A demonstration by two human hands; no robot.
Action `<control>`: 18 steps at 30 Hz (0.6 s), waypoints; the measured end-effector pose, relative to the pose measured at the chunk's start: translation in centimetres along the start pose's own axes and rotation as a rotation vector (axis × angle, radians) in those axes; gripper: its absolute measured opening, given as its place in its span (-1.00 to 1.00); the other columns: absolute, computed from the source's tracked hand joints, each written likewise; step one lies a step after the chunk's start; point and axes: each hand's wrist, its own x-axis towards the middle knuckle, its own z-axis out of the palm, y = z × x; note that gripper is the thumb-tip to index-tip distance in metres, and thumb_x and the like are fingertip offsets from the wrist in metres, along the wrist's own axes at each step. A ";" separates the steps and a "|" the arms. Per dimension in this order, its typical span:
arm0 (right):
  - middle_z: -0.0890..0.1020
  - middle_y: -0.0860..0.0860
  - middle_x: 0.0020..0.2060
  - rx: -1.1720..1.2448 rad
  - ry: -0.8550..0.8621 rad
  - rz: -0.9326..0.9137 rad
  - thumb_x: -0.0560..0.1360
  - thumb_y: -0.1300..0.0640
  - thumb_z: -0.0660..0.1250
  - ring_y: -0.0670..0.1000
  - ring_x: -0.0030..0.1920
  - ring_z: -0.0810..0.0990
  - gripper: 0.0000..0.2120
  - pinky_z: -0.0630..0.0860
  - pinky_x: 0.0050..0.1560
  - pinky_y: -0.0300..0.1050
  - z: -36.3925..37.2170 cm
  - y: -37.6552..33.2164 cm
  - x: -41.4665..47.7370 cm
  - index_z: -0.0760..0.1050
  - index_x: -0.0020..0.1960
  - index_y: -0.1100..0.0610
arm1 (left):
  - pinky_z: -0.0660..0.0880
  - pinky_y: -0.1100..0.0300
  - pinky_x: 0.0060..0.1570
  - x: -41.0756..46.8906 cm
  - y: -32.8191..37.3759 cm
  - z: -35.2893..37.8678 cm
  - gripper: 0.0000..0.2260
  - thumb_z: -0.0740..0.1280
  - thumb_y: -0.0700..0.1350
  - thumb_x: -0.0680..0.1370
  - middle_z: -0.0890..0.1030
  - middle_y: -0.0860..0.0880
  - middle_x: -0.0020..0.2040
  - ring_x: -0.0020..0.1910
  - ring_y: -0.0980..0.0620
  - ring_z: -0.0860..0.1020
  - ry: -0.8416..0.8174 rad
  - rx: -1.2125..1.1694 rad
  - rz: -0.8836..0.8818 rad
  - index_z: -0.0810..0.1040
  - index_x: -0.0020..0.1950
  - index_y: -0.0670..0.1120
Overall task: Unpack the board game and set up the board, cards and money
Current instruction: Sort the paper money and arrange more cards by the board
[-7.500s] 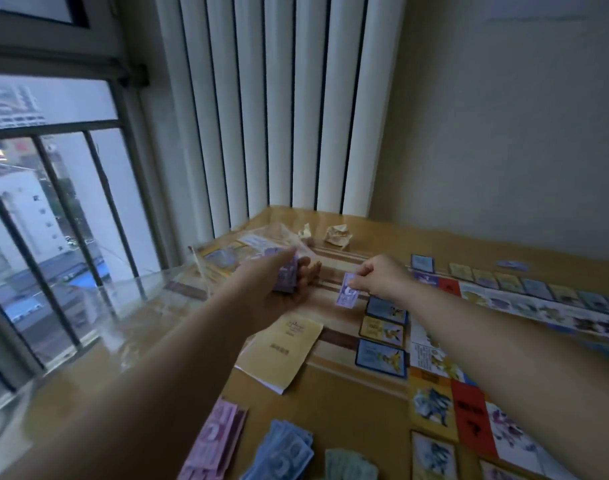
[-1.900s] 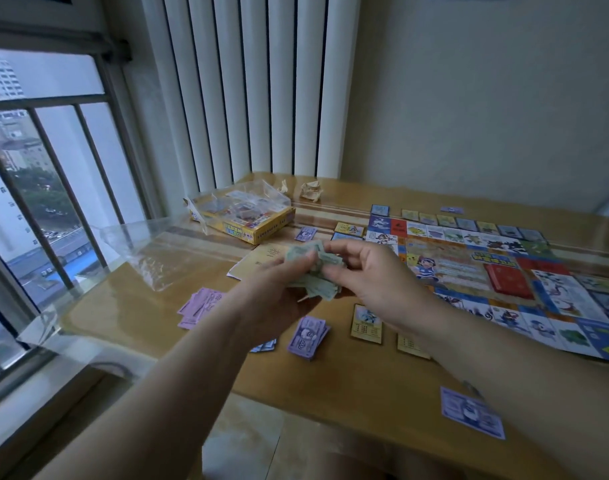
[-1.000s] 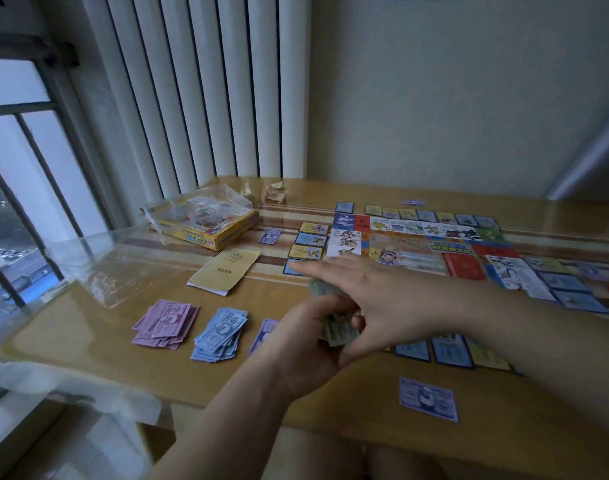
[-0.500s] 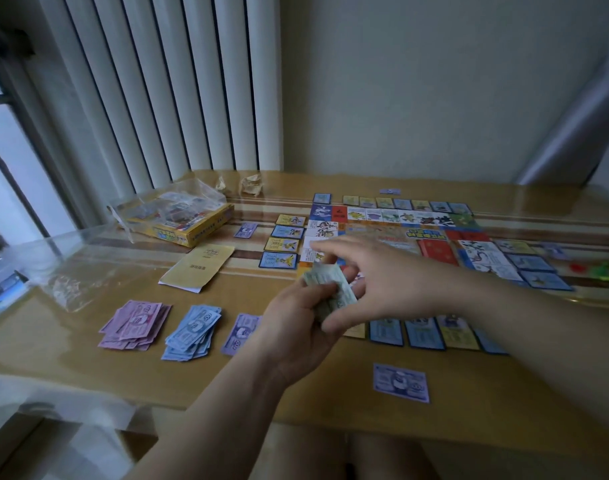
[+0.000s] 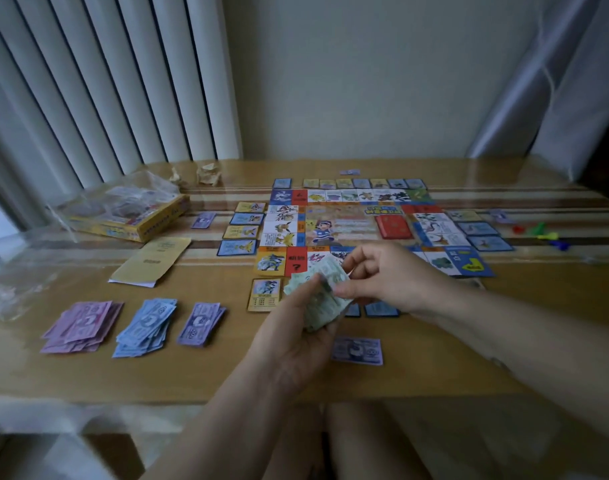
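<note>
The colourful game board (image 5: 344,225) lies flat on the wooden table (image 5: 226,375), with small cards (image 5: 240,233) lined along its edges. My left hand (image 5: 296,337) grips a stack of pale green money (image 5: 322,296) just in front of the board. My right hand (image 5: 386,275) pinches the top note of that stack. Three sorted piles sit at the left front: pink money (image 5: 83,325), blue money (image 5: 147,327) and purple money (image 5: 202,323). A single purple note (image 5: 357,350) lies under my hands.
The yellow game box (image 5: 129,216) with clear wrapping stands at the back left, a yellow booklet (image 5: 152,259) in front of it. Loose plastic film (image 5: 12,289) covers the left edge. Coloured pawns (image 5: 542,233) lie at the right. Crumpled paper scraps (image 5: 209,173) sit at the back.
The view has swung right and down, away from the window. My hands still work the green stack; my right hand has drawn back from a reach and now pinches its top note.
</note>
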 end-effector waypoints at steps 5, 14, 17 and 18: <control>0.64 -0.07 -0.35 -0.081 -0.048 0.027 0.43 0.16 0.45 -0.24 -0.39 0.58 -0.94 0.45 -0.34 -0.37 -1.8 -0.2 -0.4 0.57 -0.17 0.11 | 0.52 0.04 0.04 -0.6 0.7 -1.6 -0.76 0.18 -0.25 0.58 0.64 -0.28 0.06 0.07 -0.16 0.60 -0.006 -0.019 0.037 0.45 0.20 -0.33; 0.62 -0.12 -0.25 -0.683 -0.484 0.054 0.48 0.01 0.38 -0.13 -0.25 0.56 -0.83 0.46 -0.17 -0.21 -1.1 -0.2 -1.7 0.59 0.01 0.08 | 0.59 0.05 -0.12 -1.0 2.2 -3.3 -0.78 0.09 -0.35 0.58 0.64 -0.26 0.07 0.05 -0.12 0.61 -0.040 -0.033 0.117 0.42 0.18 -0.32; 0.55 -0.15 -0.38 -0.691 -0.424 0.065 0.42 0.03 0.46 -0.24 -0.41 0.48 -0.80 0.35 -0.34 -0.32 -0.5 0.1 -1.5 0.50 -0.01 0.02 | 0.62 0.11 -0.24 -1.0 2.0 -3.4 -0.80 0.11 -0.33 0.59 0.67 -0.20 0.03 -0.05 -0.08 0.64 -0.021 0.012 0.103 0.46 0.15 -0.29; 0.53 -0.15 -0.40 -0.710 -0.400 0.066 0.40 0.02 0.48 -0.23 -0.42 0.46 -0.77 0.32 -0.37 -0.31 -0.4 0.3 -1.4 0.47 -0.03 0.02 | 0.61 0.13 -0.25 -1.0 2.0 -3.4 -0.81 0.12 -0.32 0.60 0.67 -0.17 0.01 -0.08 -0.07 0.64 -0.014 0.035 0.097 0.48 0.12 -0.27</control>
